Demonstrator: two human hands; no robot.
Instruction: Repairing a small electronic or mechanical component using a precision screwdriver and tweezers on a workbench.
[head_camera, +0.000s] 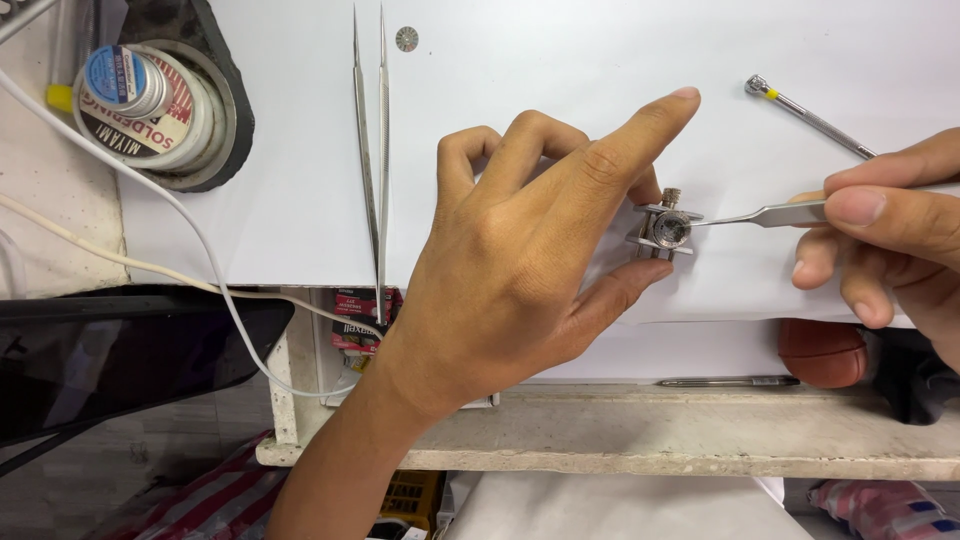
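My left hand (520, 250) reaches across a white sheet (560, 60) and pinches a small metal movement holder (665, 230) between thumb and middle finger, index finger stretched out above it. A round metal watch part sits clamped in the holder. My right hand (885, 235) comes in from the right edge and grips a thin metal tool (765, 214), whose tip touches the clamped part.
Long steel tweezers (372, 150) lie left of my left hand. A tiny round gear (406, 39) lies at the top. A small screwdriver with a yellow ring (805, 115) rests at the upper right. A solder tin (150, 100) and white cables (180, 230) are at the left. The bench edge (700, 430) runs below.
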